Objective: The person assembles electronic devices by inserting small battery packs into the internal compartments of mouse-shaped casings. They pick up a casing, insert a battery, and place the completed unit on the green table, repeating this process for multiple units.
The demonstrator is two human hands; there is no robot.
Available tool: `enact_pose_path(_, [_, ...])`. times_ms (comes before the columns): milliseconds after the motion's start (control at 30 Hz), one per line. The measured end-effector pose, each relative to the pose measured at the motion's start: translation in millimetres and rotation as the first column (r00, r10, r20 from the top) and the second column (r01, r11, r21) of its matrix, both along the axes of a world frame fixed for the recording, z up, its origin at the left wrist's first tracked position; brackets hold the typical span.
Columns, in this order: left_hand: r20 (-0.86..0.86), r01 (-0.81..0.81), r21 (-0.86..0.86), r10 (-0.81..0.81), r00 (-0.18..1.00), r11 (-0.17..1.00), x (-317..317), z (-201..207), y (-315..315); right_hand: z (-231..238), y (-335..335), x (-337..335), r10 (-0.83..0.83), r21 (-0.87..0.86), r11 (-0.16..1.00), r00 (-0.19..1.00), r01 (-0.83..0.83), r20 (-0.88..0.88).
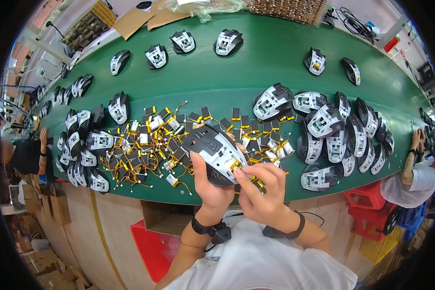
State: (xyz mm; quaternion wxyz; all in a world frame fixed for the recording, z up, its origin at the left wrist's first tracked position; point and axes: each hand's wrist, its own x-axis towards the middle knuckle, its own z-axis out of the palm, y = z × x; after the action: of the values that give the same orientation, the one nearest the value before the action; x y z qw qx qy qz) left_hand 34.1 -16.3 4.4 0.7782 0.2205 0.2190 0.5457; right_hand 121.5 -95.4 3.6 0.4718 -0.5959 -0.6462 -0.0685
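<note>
Mouse [211, 149] sits gripped in left fingers [198, 169]; right fingers [262, 175] touch it, grip unclear.

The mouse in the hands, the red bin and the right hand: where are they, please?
Held mouse [214, 154]: head view, on its white shell.
Red bin [147, 256]: head view, on its red plastic side.
Right hand [268, 195]: head view, on the middle of the hand.
</note>
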Motion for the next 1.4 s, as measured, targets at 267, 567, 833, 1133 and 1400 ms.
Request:
enact_pose_path(267, [0.021,0.041,-0.051,-0.04,0.999,0.998,-4.2,-3.8,2.0,2.5,0.0,6.6,0.033,-0.003,0.999,0.999,-0.033,0.019])
enact_pose_path(567, [0.019,0.084,-0.019,-0.083,0.996,0.996,-6.2,-1.7,-1.9,10.1,4.4,13.4,0.103,-0.032,0.994,0.988,-0.107,-0.112])
enact_pose_path(833, [0.075,0.14,0.076,-0.145,0.987,0.987,-7.8,-2.4,5.5,11.4,-0.1,13.5,0.11,-0.028,0.993,0.989,-0.113,-0.102])
enact_pose_path(1133, [-0.001,0.243,0.081,-0.243,0.97,0.967,-9.6,1.5,3.2,5.9,-2.4,24.8,0.21,-0.052,0.972,0.949,-0.228,-0.234])
enact_pose_path(1400, [-0.364,0.469,0.059,-0.419,0.832,0.881,-5.5,37.6,65.0,9.3,-9.2,53.8,0.118,-0.187,0.947,0.824,-0.262,-0.555])
